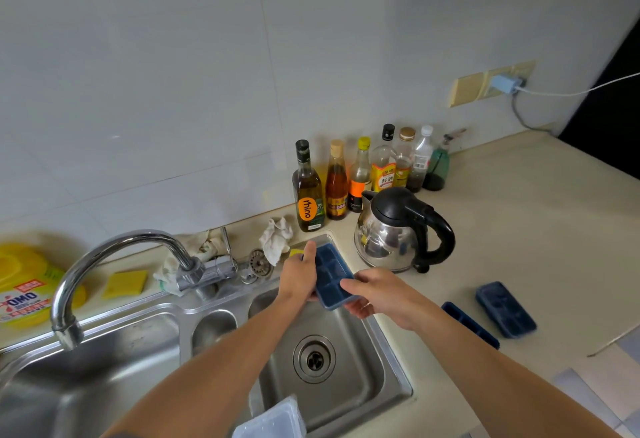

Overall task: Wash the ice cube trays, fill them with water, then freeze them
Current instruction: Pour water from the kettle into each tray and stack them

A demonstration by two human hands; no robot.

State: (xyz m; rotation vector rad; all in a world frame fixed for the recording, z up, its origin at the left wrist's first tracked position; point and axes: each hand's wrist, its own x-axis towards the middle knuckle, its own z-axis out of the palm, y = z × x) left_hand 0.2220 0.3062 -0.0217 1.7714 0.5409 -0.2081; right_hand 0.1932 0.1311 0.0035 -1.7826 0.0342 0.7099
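Here both hands — left hand (300, 273) and right hand (382, 293) — grip one blue ice cube tray (331, 273) over the right sink basin (391, 347).

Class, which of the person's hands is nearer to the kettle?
Right. The right hand holds the near end of the tray, just in front of the kettle; the left hand grips its other side, farther left.

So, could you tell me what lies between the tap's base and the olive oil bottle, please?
In the head view, a metal sink strainer and a crumpled white cloth lie between the tap and the olive oil bottle.
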